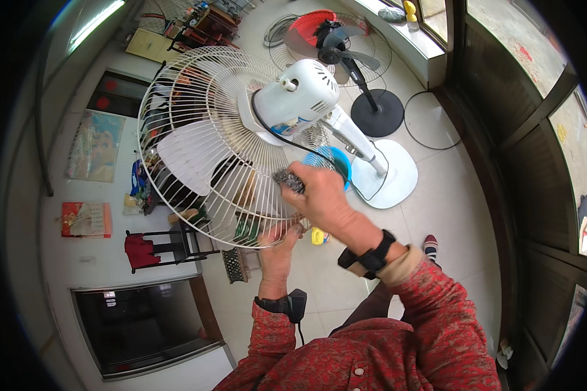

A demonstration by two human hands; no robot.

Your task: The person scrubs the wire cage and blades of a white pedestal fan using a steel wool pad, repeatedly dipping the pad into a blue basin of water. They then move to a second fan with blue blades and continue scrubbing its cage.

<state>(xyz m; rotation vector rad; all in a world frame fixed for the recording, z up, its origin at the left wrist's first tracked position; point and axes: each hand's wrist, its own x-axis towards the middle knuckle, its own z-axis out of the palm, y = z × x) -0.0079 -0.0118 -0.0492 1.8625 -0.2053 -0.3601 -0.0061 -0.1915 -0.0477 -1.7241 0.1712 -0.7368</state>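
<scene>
A white pedestal fan stands before me, its motor housing (298, 100) turned up and its wire grille (176, 190) facing left. My right hand (325, 195) grips a steel wool scrubber (289, 181) against the back wires near the grille's lower right. Just below, my left hand (280, 239) holds the grille's rim, fingers partly hidden behind the wires. Inside the cage a pale fan blade (188, 156) shows through. A black power cord (293, 142) runs from the housing down past my right hand. The white stem (359, 139) ends in a white base (401, 171) on the floor.
A blue bucket (342, 163) stands by the base, partly hidden by the grille. Nearby is a yellow bottle (319, 236). Behind stands a black pedestal fan (330, 54) with a red basin (310, 24). A wire ring (433, 146) lies on the right; a dark chair (181, 247) stands left.
</scene>
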